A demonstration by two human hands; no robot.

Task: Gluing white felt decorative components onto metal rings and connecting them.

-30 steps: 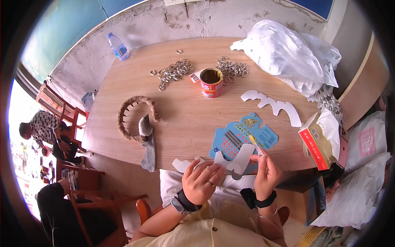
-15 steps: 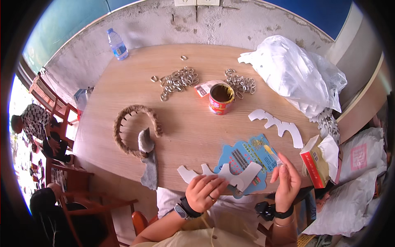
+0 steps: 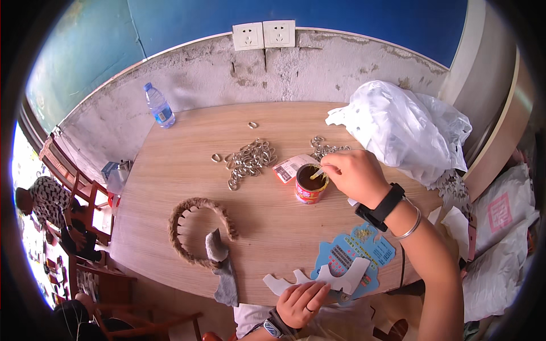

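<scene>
My right hand (image 3: 355,175) is over the red can (image 3: 309,196), closed around a small pale stick (image 3: 317,174) whose tip reaches into the can's open top. Dark brown paste shows inside, with yellowish smears on the rim. Near the front edge, my left hand (image 3: 304,304) grips the lower edge of a white scalloped cut-out piece (image 3: 344,282). That piece lies partly over a blue printed card (image 3: 335,253) with a wavy outline. Left of it rests a brown furry headband (image 3: 176,235), with a grey fabric strip (image 3: 226,288) at its lower end.
Metal rings (image 3: 250,161) lie in a pile, with a second pile (image 3: 324,149) behind the can. A pink-and-white label card (image 3: 289,169) touches the can. A water bottle (image 3: 159,107) stands back left; a white plastic bag (image 3: 398,128) fills the back right. A person (image 3: 48,199) sits at far left.
My right hand has moved up and forward from beside the blue card to the can. My left hand stays on the white cut-out. The view has tilted up.
</scene>
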